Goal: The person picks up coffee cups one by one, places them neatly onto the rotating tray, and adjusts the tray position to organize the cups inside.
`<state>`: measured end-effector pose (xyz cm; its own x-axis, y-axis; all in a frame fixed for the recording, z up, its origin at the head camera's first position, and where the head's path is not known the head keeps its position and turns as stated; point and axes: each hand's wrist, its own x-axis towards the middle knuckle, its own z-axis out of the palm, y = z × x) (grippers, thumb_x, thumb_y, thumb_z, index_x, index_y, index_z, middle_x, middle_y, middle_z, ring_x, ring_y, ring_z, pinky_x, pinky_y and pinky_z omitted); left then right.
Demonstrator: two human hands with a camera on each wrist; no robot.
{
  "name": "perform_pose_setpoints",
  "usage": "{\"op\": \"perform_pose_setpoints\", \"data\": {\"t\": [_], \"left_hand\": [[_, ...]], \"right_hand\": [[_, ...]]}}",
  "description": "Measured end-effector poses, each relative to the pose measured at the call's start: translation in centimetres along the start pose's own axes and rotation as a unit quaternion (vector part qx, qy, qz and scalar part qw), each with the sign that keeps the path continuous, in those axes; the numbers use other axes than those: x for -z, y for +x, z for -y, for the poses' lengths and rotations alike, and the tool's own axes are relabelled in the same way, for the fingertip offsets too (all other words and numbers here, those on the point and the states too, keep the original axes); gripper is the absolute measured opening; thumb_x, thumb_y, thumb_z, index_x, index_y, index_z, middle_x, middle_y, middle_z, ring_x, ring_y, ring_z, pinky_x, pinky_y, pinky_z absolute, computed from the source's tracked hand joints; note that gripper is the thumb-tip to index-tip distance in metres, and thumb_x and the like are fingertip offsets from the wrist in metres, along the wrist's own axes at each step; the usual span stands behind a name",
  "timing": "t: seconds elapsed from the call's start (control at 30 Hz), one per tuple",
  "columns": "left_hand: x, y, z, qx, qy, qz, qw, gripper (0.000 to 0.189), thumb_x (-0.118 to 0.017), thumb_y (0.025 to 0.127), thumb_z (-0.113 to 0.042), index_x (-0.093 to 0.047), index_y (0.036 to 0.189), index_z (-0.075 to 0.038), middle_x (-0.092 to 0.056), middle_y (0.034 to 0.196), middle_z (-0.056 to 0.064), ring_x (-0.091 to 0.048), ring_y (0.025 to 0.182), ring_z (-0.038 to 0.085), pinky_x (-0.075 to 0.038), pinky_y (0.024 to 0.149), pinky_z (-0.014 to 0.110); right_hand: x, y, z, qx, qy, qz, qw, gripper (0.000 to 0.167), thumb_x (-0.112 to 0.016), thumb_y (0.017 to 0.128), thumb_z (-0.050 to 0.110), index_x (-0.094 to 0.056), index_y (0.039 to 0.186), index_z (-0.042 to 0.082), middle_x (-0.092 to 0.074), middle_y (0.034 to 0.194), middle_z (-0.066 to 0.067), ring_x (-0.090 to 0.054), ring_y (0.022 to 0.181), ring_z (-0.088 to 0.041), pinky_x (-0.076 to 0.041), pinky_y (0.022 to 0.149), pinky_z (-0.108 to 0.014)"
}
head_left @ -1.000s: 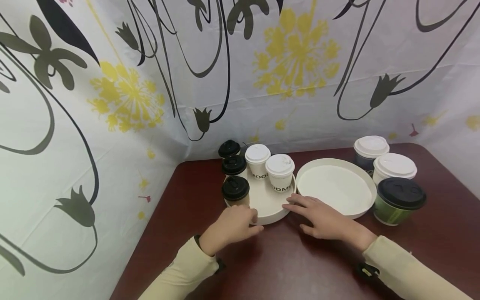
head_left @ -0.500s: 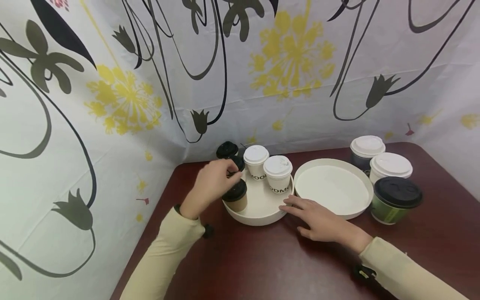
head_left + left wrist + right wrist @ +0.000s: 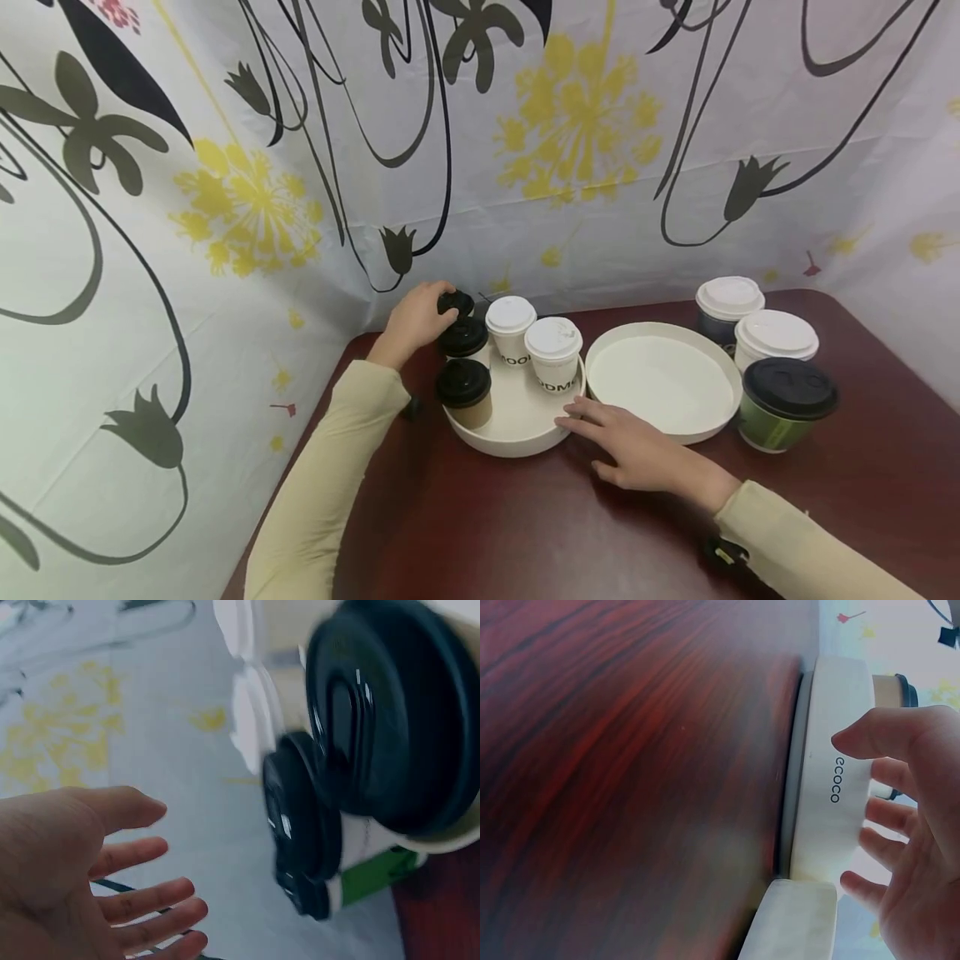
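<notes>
My left hand point(image 3: 415, 321) is over the table's far left, beside the rearmost black-lidded cup point(image 3: 456, 304). In the left wrist view its fingers are extended and spread, with a gap between them and the cups; that rearmost cup shows a green body point(image 3: 375, 877). Two more black-lidded cups stand in a row in front: a middle one point(image 3: 462, 336) and a tan-bodied one point(image 3: 472, 408). Two white-lidded paper cups point(image 3: 512, 321) share the round white tray point(image 3: 517, 447). My right hand point(image 3: 626, 446) has its loosely spread fingertips at that tray's right rim.
A second round tray point(image 3: 663, 379) sits right beside the first. Right of it stand a dark cup with white lid point(image 3: 727, 304), a white-lidded cup point(image 3: 776, 337) and a green cup with black lid point(image 3: 783, 404). A patterned cloth point(image 3: 480, 167) hangs behind the dark red table point(image 3: 517, 533).
My left hand has moved from the front tan cup back and left to the rearmost black-lidded cup. My right hand has stayed at the tray rim.
</notes>
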<state>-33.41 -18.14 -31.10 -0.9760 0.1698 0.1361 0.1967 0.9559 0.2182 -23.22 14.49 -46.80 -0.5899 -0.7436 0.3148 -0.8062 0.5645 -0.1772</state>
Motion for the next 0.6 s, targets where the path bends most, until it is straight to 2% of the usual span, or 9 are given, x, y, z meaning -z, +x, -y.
{"op": "perform_pose_setpoints", "data": {"t": [0.13, 0.33, 0.6], "left_hand": [[-0.7, 1.9, 1.5, 0.015, -0.008, 0.018, 0.9997, 0.047, -0.058, 0.097, -0.028, -0.052, 0.14, -0.01, -0.051, 0.147, 0.015, -0.049, 0.136, 0.032, -0.043, 0.111, 0.049], [-1.6, 3.9, 2.8, 0.042, -0.012, 0.032, 0.9985, 0.052, -0.059, 0.097, -0.03, -0.048, 0.143, -0.01, -0.05, 0.148, 0.015, -0.049, 0.136, 0.032, -0.043, 0.11, 0.049], [-2.6, 5.7, 3.2, 0.006, 0.018, 0.063, 0.9978, 0.054, -0.062, 0.097, -0.029, -0.044, 0.147, -0.016, -0.045, 0.151, 0.015, -0.045, 0.139, 0.034, -0.04, 0.114, 0.05]], "right_hand": [[-0.1, 0.0, 0.1, -0.008, 0.006, 0.011, 0.9999, 0.072, -0.075, 0.079, 0.016, -0.049, 0.146, 0.016, -0.05, 0.147, -0.011, -0.045, 0.14, -0.036, -0.043, 0.109, -0.053], [-0.2, 0.0, 0.1, -0.012, 0.009, 0.017, 0.9997, 0.072, -0.075, 0.079, 0.017, -0.048, 0.146, 0.017, -0.049, 0.148, -0.011, -0.044, 0.141, -0.035, -0.043, 0.11, -0.053], [-0.2, -0.1, 0.1, 0.002, -0.004, -0.009, 1.0, 0.075, -0.077, 0.076, 0.016, -0.049, 0.145, 0.016, -0.052, 0.145, -0.012, -0.047, 0.138, -0.037, -0.045, 0.106, -0.053]]}}
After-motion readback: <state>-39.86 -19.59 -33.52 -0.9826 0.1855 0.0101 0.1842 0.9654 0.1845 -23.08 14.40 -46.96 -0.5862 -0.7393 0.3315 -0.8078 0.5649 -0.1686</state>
